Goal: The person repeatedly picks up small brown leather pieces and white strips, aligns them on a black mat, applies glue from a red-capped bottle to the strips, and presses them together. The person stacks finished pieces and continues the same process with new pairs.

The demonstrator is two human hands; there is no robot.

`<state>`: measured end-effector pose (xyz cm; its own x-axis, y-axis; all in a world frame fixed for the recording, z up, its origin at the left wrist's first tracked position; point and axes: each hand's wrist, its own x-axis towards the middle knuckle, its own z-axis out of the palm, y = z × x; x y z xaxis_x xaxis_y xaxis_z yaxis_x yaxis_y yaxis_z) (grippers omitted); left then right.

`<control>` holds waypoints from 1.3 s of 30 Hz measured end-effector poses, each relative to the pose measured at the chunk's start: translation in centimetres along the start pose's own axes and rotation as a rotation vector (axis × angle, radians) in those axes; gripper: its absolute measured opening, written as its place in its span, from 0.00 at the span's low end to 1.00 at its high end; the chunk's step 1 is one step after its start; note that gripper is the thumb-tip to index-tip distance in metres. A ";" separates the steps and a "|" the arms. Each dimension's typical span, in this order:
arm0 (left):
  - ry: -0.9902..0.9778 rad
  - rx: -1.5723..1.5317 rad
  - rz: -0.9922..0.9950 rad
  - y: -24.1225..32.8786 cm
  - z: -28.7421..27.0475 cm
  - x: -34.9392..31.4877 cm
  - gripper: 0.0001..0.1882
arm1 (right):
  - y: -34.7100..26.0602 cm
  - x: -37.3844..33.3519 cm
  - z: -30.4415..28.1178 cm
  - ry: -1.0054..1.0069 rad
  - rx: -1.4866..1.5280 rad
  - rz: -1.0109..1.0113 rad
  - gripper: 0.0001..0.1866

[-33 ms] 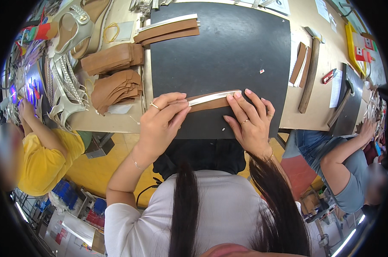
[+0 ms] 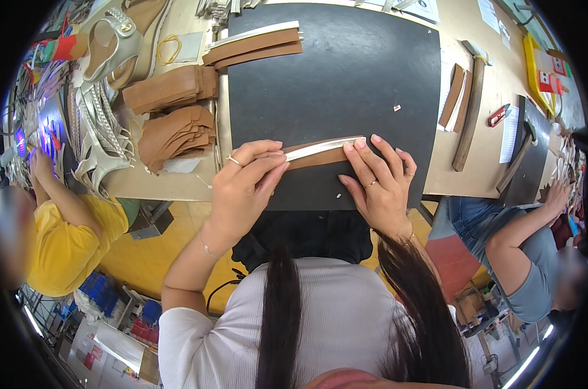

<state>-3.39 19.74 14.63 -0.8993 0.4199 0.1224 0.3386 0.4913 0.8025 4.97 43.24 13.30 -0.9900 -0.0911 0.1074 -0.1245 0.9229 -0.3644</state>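
Note:
A narrow silver strip (image 2: 321, 149) lies along a wider brown leather strip (image 2: 320, 159), both slanting up to the right just above the dark mat's near part. My left hand (image 2: 245, 181) is closed on their left end, thumb against fingers, hiding that end. At the other end, my right hand (image 2: 381, 178) rests its fingertips on the silver strip. Its fingers are stretched and a little apart, and the thumb stands away from the strips, over the mat.
The black mat (image 2: 346, 71) spans the table's middle. Leather stacks (image 2: 171, 91), silver-topped strips (image 2: 255, 45) and a metallic sandal (image 2: 112, 45) are left and far. To the right are a hammer (image 2: 469, 110) and a red cutter (image 2: 499, 115). Co-workers sit on both sides.

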 end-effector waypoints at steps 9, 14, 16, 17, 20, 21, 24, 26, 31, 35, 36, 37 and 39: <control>-0.020 0.053 -0.102 0.5 0.0 0.6 0.10 | 0.3 0.3 0.5 -0.002 -0.017 0.002 0.29; -0.051 0.050 -0.076 0.1 0.2 0.6 0.12 | 0.4 0.1 0.6 0.001 -0.028 -0.013 0.28; -0.082 0.045 -0.087 -0.1 0.2 0.6 0.12 | 0.4 0.1 0.6 0.002 -0.025 -0.012 0.28; -0.091 0.056 -0.077 -0.1 0.3 0.6 0.12 | 0.4 0.1 0.7 0.004 -0.022 -0.012 0.28; -0.122 0.078 -0.053 -0.2 0.2 0.7 0.12 | 0.3 0.1 0.6 -0.006 -0.023 -0.005 0.28; -0.135 0.081 -0.047 -0.2 0.1 0.8 0.12 | 0.3 0.1 0.6 -0.010 -0.022 -0.003 0.28; -0.168 0.101 -0.021 -0.2 -0.1 1.0 0.13 | 0.3 0.1 0.5 -0.019 -0.020 -0.001 0.27; -0.174 0.133 0.014 -0.1 -0.2 1.2 0.13 | 0.3 0.2 0.5 -0.019 -0.022 -0.003 0.28; -0.188 0.198 0.066 0.1 -0.4 1.5 0.15 | 0.2 0.3 0.4 -0.035 -0.052 0.004 0.28; -0.205 0.219 0.085 0.4 -0.5 1.5 0.18 | 0.0 0.3 0.5 -0.034 -0.060 0.016 0.29; -0.205 0.219 0.089 0.4 -0.5 1.5 0.18 | -0.1 0.3 0.5 -0.055 -0.085 0.017 0.30; -0.205 0.219 0.092 0.5 -0.5 1.5 0.19 | -0.2 0.3 0.5 -0.073 -0.111 0.018 0.30; -0.208 0.222 0.097 0.4 -0.5 1.5 0.18 | -0.5 0.4 0.6 -0.098 -0.164 0.010 0.31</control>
<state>-4.73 20.18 15.45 -0.7919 0.6085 0.0514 0.4925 0.5866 0.6429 4.62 42.48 12.98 -0.9938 -0.1104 0.0115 -0.1104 0.9718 -0.2084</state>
